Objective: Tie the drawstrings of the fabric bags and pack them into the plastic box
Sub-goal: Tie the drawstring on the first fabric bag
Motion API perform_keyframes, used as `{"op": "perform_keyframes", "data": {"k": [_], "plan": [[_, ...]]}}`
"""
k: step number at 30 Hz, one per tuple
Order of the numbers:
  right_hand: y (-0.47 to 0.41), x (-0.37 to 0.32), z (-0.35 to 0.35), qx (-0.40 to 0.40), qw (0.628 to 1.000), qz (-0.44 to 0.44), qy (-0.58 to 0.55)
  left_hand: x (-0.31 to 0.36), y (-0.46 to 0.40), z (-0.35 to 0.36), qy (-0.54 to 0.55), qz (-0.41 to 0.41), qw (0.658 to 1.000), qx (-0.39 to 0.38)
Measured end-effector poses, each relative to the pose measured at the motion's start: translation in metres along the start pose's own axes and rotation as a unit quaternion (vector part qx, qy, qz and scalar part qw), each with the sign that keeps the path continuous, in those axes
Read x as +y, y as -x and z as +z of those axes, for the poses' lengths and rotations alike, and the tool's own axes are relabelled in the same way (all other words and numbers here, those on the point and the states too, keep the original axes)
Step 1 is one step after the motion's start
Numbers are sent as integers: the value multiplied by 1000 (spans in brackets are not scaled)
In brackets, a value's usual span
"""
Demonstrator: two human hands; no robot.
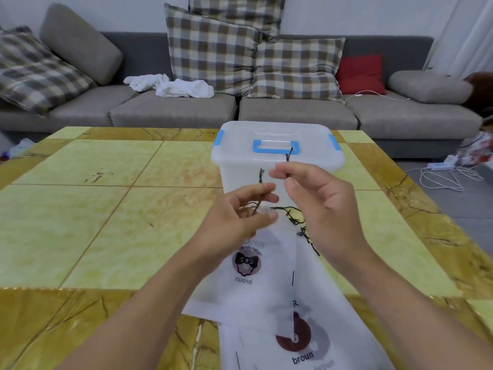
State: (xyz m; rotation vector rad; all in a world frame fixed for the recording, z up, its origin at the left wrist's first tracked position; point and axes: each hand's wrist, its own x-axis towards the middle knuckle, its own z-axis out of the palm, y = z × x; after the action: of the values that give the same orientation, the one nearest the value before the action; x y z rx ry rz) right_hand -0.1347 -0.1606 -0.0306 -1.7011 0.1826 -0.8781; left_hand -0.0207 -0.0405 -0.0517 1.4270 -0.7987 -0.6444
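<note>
**Head view: first knot under way, nothing packed**

Left hand (240, 212) and right hand (317, 193) each pinch a cord (289, 156) end above the top bag (256, 276). Knot unfinished; second bag (298, 343) untouched; box (277, 153) lidded, just behind.

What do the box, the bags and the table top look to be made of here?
Box: translucent, frosted plastic, with glossy blue plastic clips and handle; the wall lets light through. Bags: thin white matte fabric, possibly non-woven, lying flat with soft creases and printed logos. Drawstrings: thin dark cord, frayed at the ends. Table top: polished stone or stone-look tile, yellow-green panels with veined brown borders; which one is unclear.
</note>
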Motion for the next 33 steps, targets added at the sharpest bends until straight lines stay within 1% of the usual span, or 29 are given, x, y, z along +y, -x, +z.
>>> {"op": "perform_keyframes", "data": {"k": [2, 3, 5, 7, 9, 12, 16, 19, 22, 24, 25, 26, 27, 29, 30, 31, 33], "plan": [[4, -4, 4, -57, 998, -40, 8, 1, 4, 7, -15, -3, 999, -32], [5, -1, 5, -84, 996, -38, 16, 2, 5, 9, -25, -4, 999, -35], [4, 4, 4, -129, 991, -9, 32, 2, 7, 12, -32, -8, 999, -28], [3, 7, 3, -158, 986, 37, 26, 0, 9, 17, -35, -5, 999, -7], [1, 9, 1, -163, 983, 83, 1, -1, 11, 19, -22, 1, 1000, -2], [-1, 16, -7, -150, 984, 96, -23, -3, 9, 19, 19, -6, 1000, 5], [-1, 26, -14, -142, 984, 87, 69, -8, 3, 10, 24, -21, 999, 16], [-4, 27, -15, -106, 986, 74, 103, -9, 2, 7, 26, -33, 999, 24], [-8, 28, -20, -71, 984, 46, 158, -7, 0, 6, 64, -44, 996, 36], [-10, 26, -21, -31, 986, 61, 152, -6, -1, 5, 93, -56, 992, 56], [-9, 23, -21, -29, 988, 82, 126, -5, -2, 4, 109, -62, 990, 67], [-7, 22, -19, -50, 987, 107, 107, -5, -3, 3, 129, -66, 987, 75], [-4, 20, -15, -89, 982, 122, 109, -4, -4, 1, 152, -71, 983, 78], [2, 21, -9, -169, 968, 115, 145, -1, -5, -1, 193, -78, 975, 72], [5, 24, -6, -191, 964, 111, 147, 0, -4, -1, 206, -79, 973, 66], [6, 25, -2, -194, 964, 115, 141, 2, -4, -2, 217, -80, 971, 60], [6, 28, 1, -168, 968, 117, 146, 4, -3, -2, 230, -80, 968, 54]]}}
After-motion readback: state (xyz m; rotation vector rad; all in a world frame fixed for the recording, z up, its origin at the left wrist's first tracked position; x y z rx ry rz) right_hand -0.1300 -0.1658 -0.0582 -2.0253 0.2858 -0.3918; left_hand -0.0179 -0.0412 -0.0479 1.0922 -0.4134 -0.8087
